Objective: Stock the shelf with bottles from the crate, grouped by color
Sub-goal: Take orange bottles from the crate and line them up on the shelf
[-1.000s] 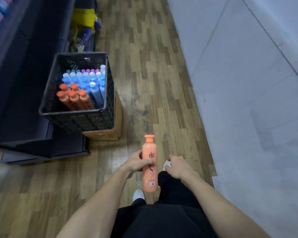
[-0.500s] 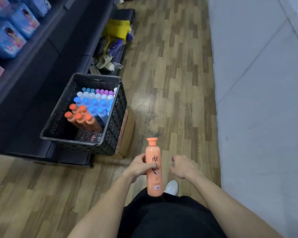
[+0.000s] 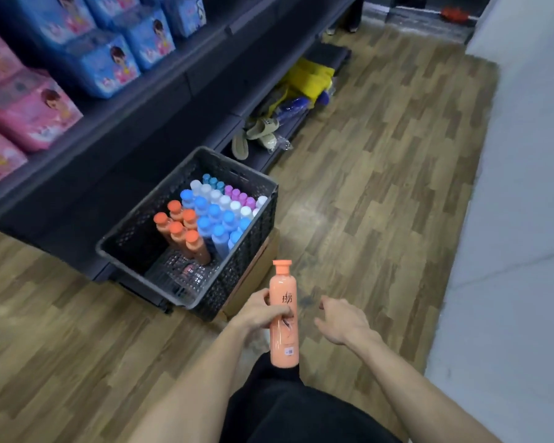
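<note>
Left hand (image 3: pixel 263 313) grips orange bottle (image 3: pixel 283 318), hiding its label partly; right hand (image 3: pixel 341 319) loose, holding nothing

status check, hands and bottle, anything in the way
Left hand grips orange bottle upright. Right hand open, holding nothing. Black crate ahead, part full of bottles. Nothing blocking the path to it.

wood floor (image 3: pixel 381 174) | cardboard box (image 3: pixel 253 276) under black crate (image 3: pixel 135 247) | dark shelf (image 3: pixel 160 75): blue packs (image 3: pixel 109 59), pink packs (image 3: pixel 26 113)
</note>
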Tool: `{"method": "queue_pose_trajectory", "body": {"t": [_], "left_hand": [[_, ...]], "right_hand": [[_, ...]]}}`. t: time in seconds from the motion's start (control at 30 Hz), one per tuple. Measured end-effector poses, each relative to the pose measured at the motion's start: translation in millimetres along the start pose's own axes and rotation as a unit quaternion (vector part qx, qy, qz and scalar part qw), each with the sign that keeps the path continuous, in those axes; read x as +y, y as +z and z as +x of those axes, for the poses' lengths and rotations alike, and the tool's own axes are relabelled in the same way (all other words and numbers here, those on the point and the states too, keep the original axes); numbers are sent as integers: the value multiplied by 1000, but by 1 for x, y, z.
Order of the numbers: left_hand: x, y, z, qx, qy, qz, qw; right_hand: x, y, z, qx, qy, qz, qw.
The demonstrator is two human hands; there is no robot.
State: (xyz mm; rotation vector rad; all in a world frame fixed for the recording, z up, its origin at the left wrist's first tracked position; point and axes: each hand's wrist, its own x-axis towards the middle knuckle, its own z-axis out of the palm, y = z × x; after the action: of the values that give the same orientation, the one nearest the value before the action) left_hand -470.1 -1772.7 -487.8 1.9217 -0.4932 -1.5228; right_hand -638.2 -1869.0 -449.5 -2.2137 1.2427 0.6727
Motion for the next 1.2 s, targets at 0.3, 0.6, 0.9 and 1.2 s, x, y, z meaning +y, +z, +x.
{"method": "queue_pose_trajectory", "body": {"t": [0.3, 0.6, 0.9, 1.2], "left_hand": [[69, -35, 76, 27, 4, -40, 999], [79, -87, 100, 203, -44, -211, 955], [129, -143, 90, 379, -26, -300, 875], [179, -239, 23, 531, 59, -227, 814]], "right_hand": [[-17, -93, 104, -17, -38, -81, 996], [-97, -149, 207, -75, -209, -205, 953], [-206, -207, 270, -63, -403, -271, 872], [-324, -287, 245, 52, -563, -211, 798]]}}
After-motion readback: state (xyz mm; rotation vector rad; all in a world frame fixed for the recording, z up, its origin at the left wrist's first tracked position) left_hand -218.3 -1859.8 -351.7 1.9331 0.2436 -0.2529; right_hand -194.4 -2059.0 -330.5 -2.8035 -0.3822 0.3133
